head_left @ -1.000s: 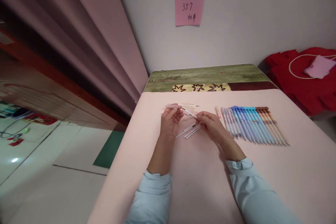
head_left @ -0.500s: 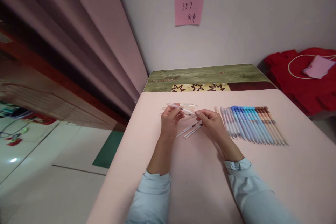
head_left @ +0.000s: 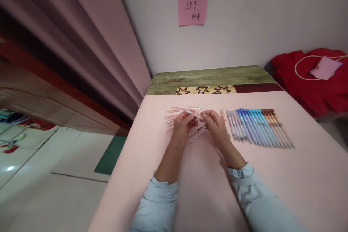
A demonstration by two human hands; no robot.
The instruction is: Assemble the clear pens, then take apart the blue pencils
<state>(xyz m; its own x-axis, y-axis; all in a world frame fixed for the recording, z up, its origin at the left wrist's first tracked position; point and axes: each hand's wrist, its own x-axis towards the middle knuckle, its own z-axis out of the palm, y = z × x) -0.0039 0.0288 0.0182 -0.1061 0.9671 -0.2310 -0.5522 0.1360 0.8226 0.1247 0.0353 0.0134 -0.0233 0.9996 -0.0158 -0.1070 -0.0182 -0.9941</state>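
Note:
My left hand is closed around a pale pen barrel, which slants down to the right over the table. My right hand pinches at the barrel's right end, where the white pen refill seen earlier is now mostly hidden by the barrel and fingers. Beneath and between the hands lie several loose white refills with dark tips. Pinkish pen parts are spread just left of my left hand. To the right of my right hand, a row of pens runs from white through blue to brown.
A pale pink cover lies over the table, with a green wood-pattern strip at its far end. Red cloth sits off the right side. A pink note is on the wall, and a curtain hangs at left.
My hands have come closer together, and much less of the white refill shows between them. The view has shifted slightly.

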